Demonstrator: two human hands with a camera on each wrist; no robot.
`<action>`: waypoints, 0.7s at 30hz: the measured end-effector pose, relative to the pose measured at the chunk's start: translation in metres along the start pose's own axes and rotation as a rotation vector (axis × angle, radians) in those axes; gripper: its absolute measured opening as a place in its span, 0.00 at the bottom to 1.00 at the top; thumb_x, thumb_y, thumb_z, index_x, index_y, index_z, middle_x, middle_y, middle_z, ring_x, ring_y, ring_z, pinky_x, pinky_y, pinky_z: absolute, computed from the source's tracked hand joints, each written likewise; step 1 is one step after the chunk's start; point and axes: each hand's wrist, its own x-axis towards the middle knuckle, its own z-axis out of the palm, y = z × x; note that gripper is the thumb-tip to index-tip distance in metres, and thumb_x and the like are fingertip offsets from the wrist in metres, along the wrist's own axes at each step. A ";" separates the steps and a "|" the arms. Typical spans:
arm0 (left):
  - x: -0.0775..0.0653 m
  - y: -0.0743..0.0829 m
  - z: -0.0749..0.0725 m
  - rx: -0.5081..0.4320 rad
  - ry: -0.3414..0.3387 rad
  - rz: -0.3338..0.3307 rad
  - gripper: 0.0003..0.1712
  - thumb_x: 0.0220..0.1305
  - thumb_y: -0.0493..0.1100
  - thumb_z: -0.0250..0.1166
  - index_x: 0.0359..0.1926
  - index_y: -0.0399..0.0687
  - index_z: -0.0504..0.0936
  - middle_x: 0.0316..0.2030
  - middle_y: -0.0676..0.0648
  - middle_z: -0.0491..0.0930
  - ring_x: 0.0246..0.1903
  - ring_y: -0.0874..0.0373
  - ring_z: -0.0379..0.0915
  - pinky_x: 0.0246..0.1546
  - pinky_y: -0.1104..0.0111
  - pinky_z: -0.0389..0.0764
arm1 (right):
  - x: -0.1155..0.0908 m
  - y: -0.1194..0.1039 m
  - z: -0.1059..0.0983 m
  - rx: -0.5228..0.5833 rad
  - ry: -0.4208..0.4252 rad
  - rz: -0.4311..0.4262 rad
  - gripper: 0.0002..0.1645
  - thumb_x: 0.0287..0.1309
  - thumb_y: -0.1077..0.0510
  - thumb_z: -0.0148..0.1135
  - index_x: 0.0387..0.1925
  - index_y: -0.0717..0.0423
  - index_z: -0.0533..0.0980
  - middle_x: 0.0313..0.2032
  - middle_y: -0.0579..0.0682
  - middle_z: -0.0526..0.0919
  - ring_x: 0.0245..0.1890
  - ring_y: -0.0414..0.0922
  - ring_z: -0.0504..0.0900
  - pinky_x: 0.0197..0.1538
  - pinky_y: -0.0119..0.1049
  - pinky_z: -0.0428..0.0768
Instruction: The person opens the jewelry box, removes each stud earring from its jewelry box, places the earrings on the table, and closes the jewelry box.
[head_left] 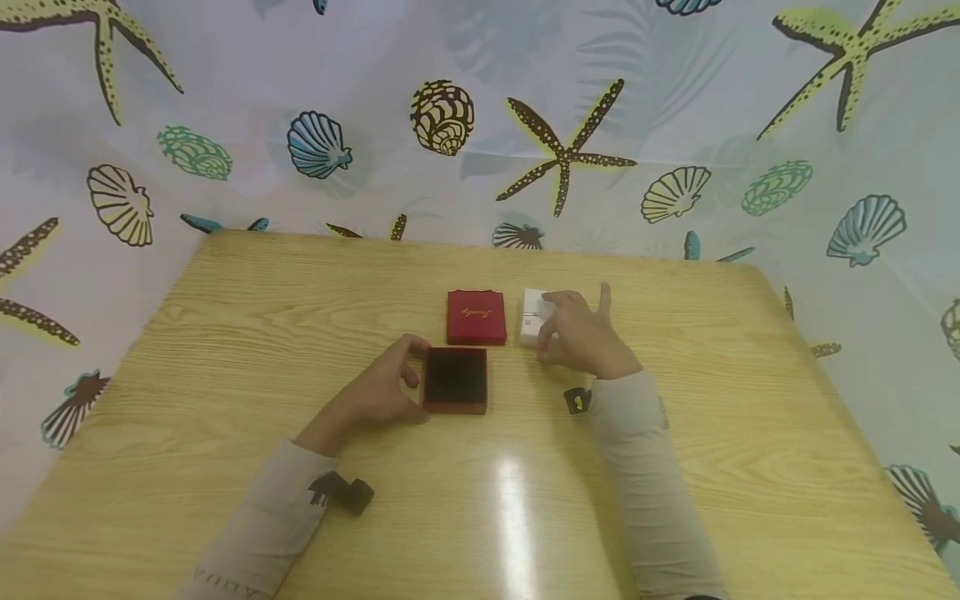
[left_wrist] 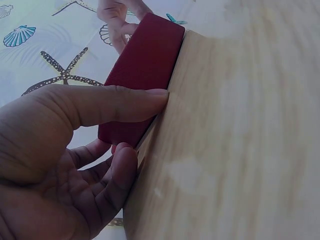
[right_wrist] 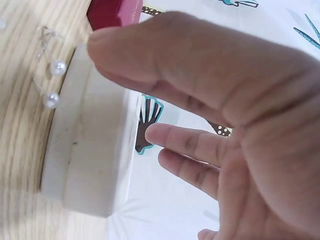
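My left hand (head_left: 386,385) holds the left end of a small red jewelry box base (head_left: 455,408) with a black lining. In the left wrist view, the thumb lies along the red side of that base (left_wrist: 145,55). A red lid (head_left: 476,317) with gold lettering lies just behind it. My right hand (head_left: 581,337) hovers by a white box (head_left: 530,327), thumb and index finger bent toward each other. Nothing shows between them. Two pearl earrings (right_wrist: 58,67) lie on the wood beside the white box (right_wrist: 100,135) in the right wrist view, apart from the visible thumb tip.
The wooden table (head_left: 285,292) carries these boxes near its middle. A cloth (head_left: 390,50) printed with shells and starfish hangs behind and along the sides. Dark wrist cameras (head_left: 358,496) stick out from both sleeves. A streak of glare crosses the table in front.
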 end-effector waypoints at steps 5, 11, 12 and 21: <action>0.000 -0.001 -0.001 0.002 0.000 0.004 0.51 0.43 0.34 0.79 0.67 0.48 0.61 0.66 0.43 0.67 0.51 0.48 0.72 0.43 0.64 0.74 | 0.000 0.002 0.003 -0.035 -0.042 0.022 0.04 0.48 0.54 0.75 0.22 0.43 0.86 0.74 0.59 0.63 0.76 0.60 0.55 0.69 0.75 0.26; -0.001 -0.001 -0.001 -0.001 0.002 0.002 0.51 0.43 0.34 0.79 0.67 0.48 0.61 0.66 0.44 0.67 0.51 0.48 0.72 0.43 0.64 0.74 | 0.002 0.006 0.012 -0.111 -0.043 0.026 0.02 0.47 0.54 0.73 0.24 0.41 0.86 0.76 0.58 0.58 0.78 0.61 0.50 0.68 0.75 0.25; -0.001 -0.001 -0.001 -0.001 0.003 0.002 0.51 0.43 0.34 0.79 0.67 0.48 0.61 0.66 0.44 0.67 0.51 0.48 0.72 0.43 0.64 0.74 | 0.002 0.006 0.013 -0.116 -0.043 0.023 0.03 0.47 0.54 0.73 0.23 0.40 0.86 0.77 0.58 0.57 0.78 0.61 0.49 0.68 0.75 0.25; -0.001 -0.001 -0.001 -0.005 0.002 0.005 0.51 0.42 0.34 0.79 0.67 0.47 0.62 0.65 0.44 0.67 0.50 0.49 0.72 0.43 0.64 0.75 | 0.004 0.006 0.018 -0.136 -0.035 0.020 0.07 0.44 0.56 0.73 0.19 0.40 0.83 0.78 0.60 0.51 0.80 0.61 0.41 0.68 0.76 0.25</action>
